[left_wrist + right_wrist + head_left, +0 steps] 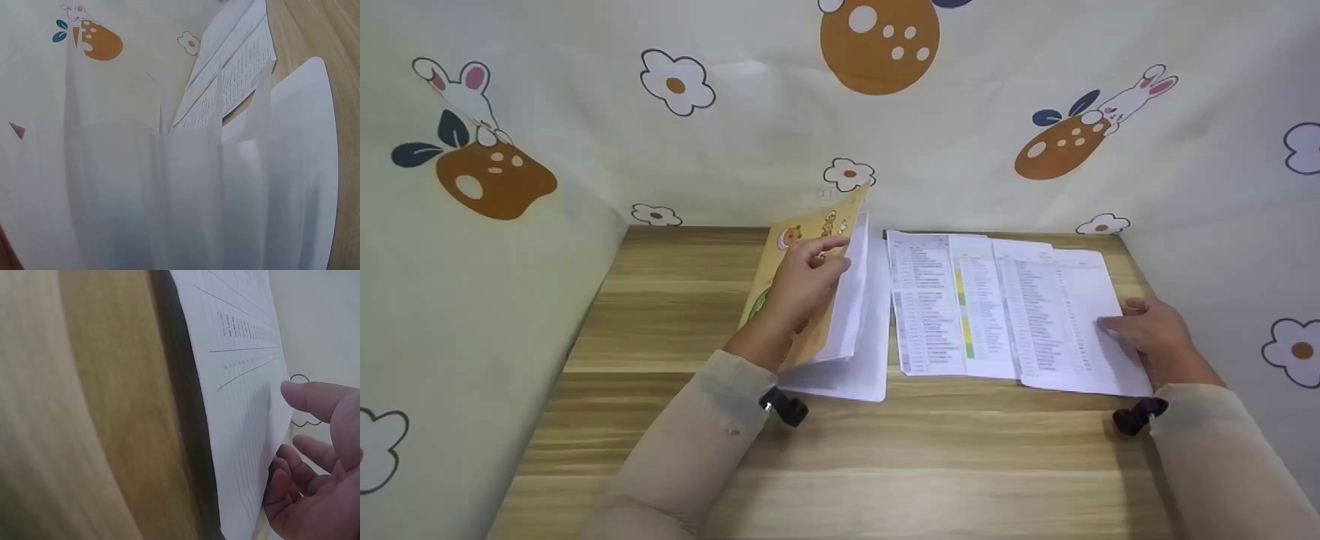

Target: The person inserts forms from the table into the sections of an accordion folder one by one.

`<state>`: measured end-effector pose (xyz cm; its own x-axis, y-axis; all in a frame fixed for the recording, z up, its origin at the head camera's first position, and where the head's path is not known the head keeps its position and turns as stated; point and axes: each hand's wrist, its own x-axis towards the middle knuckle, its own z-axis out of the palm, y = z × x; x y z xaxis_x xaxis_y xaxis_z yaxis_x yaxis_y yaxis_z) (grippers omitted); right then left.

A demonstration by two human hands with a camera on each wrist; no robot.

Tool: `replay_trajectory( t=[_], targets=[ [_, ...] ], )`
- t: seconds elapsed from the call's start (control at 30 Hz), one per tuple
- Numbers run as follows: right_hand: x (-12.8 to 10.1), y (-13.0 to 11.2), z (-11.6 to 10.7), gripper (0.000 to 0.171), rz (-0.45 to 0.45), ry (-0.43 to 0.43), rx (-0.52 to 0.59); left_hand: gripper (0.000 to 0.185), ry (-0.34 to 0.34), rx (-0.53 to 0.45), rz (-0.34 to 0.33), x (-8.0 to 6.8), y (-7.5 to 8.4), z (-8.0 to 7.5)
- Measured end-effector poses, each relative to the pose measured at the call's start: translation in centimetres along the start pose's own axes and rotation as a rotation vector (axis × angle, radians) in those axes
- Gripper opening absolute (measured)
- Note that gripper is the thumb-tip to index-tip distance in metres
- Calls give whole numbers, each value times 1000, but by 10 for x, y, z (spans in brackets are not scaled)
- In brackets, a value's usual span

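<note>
Wooden desk (675, 315) enclosed by a cream cloth printed with flowers and rabbits. At centre-left lies a folder (817, 300) with an illustrated yellow cover; the left hand (802, 281) lifts that cover, fingers curled over its edge, so the white inner pockets stand fanned apart, as the left wrist view confirms. Just beside it, to the right, printed sheets (997, 304) lie overlapping and flat on the desk, apart from the folder. The right hand (1151, 330) rests on the outermost sheet's edge with relaxed, nearly straight fingers, gripping nothing firmly. Judged from this layout, the folder is opened and ready, while no sheet appears to be inside a pocket; the filing seems largely still to do.
</note>
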<state>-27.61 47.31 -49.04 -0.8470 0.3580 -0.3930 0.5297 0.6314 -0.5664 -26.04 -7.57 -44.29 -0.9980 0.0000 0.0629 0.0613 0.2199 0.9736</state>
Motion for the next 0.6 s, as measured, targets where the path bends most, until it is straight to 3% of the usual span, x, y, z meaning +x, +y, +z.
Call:
replay_trajectory(
  t=[0.33, 0.6],
  targets=[
    [-4, -6, 1, 77, -5, 11, -110, 41, 26, 18, -37, 0, 1, 1],
    [-5, 5, -7, 62, 0, 69, -58, 41, 21, 20, -52, 1, 1, 1]
  ],
)
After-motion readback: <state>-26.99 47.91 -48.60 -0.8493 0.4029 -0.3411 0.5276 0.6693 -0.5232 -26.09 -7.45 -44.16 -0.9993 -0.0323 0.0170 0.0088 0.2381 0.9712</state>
